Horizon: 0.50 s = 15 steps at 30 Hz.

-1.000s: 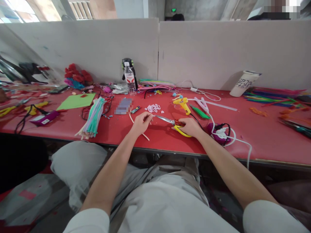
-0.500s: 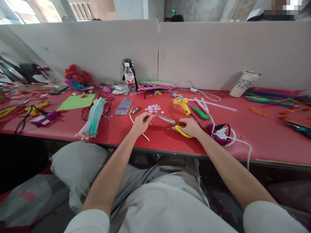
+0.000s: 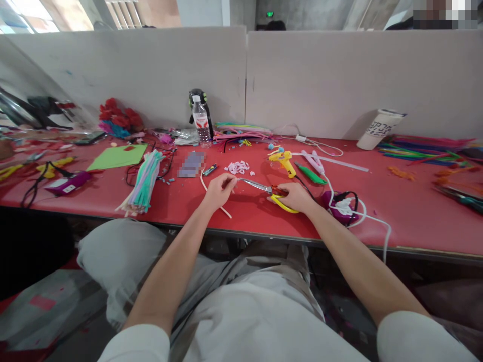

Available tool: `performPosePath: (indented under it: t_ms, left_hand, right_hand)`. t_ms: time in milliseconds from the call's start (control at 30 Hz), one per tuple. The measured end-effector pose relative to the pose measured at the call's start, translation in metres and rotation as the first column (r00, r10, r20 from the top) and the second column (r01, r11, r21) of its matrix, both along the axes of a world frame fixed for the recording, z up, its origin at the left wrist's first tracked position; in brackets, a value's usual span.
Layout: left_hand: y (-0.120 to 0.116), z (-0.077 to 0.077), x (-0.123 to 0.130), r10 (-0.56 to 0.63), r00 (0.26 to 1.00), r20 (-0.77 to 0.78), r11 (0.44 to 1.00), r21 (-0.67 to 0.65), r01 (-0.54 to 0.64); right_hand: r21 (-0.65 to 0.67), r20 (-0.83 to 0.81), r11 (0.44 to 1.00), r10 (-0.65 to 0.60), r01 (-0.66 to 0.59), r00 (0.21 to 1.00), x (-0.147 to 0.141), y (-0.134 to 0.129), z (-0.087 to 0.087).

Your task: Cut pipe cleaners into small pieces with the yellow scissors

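Note:
My right hand (image 3: 296, 196) is closed round the yellow and red handles of a pair of scissors (image 3: 258, 186). Their silver blades point left and look nearly closed. At the blade tips, my left hand (image 3: 222, 188) pinches a small pale pink piece (image 3: 238, 179), largely covered by the fingers. Just behind the blades lies a pile of cut pink bits (image 3: 237, 167). A cream pipe cleaner (image 3: 226, 211) lies on the table, passing under my left hand. Whether the left fingers touch it is hidden.
Left on the red table (image 3: 249, 221) lie a pipe cleaner bundle (image 3: 145, 181) and green paper (image 3: 116, 157). A yellow glue gun (image 3: 285, 163), a green-handled tool (image 3: 311, 174) and a corded purple block (image 3: 341, 208) are on the right. Behind stand a water bottle (image 3: 201, 123) and a white cup (image 3: 380, 129).
Both hands and the scissors stay almost where they were. The whole view has shifted very slightly; nothing has visibly been picked up or let go.

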State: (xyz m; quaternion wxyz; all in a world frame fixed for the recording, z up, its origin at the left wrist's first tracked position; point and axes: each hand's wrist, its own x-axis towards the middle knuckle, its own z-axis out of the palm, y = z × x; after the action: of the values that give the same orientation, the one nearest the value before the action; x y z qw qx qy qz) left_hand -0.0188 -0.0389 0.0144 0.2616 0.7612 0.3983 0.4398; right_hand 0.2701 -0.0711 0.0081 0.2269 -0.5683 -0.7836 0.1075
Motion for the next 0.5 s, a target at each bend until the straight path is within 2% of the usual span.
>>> performPosePath:
  t_ms: [500]
  left_hand:
    - [0.0003, -0.0007, -0.001, 0.004, 1.0, 0.0, 1.0, -0.015, -0.004]
  right_hand:
    - [-0.009, -0.012, 1.0, 0.005, -0.005, 1.0, -0.0002, -0.0009, 0.0011]
